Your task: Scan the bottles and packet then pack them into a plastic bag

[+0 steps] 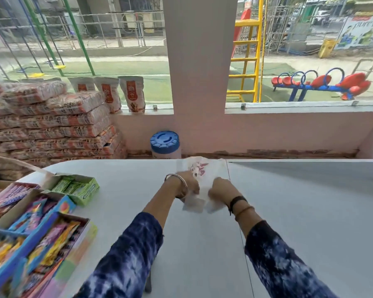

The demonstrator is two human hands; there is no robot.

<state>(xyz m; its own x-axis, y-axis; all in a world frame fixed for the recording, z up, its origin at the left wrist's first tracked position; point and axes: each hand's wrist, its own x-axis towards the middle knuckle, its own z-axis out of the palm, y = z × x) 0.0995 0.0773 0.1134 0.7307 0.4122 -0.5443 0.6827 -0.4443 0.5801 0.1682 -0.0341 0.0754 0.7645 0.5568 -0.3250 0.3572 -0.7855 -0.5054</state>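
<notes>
Plastic bag: thin, white, red print; laid flat on the grey counter, gripped at its near edge between left hand and right hand, both closed on it, blurred.

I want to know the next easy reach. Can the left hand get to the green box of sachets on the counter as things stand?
Probably yes, once it lets go. The left hand and right hand both hold the plastic bag. Only bare counter lies between it and the green box.
</notes>
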